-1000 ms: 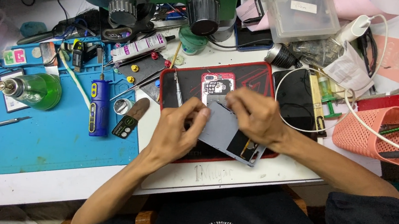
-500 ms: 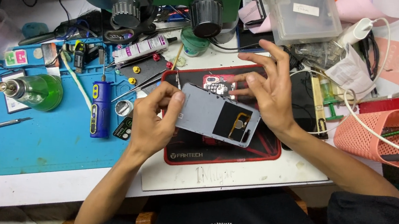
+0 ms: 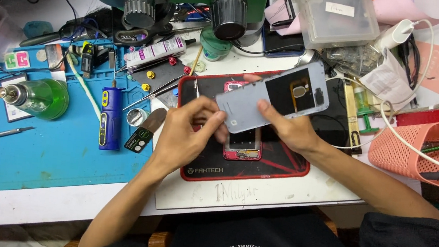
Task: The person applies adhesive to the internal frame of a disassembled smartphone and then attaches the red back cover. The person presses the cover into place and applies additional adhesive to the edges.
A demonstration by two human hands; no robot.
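Head view: both hands hold the grey phone back cover [image 3: 273,99] lifted above the black-and-red work mat [image 3: 285,165], tilted, inner face up, over the pink phone frame [image 3: 243,142] lying on the mat. Left hand [image 3: 186,134] pinches the cover's near-left corner, fingers closed on it. Right hand [image 3: 288,130] supports from underneath, thumb clamped on the near edge. Wrists angled inward, forearms coming from the near edge of the bench. Best handled by the edges only, kept level, clear of the tweezers [image 3: 150,91] left of the mat.
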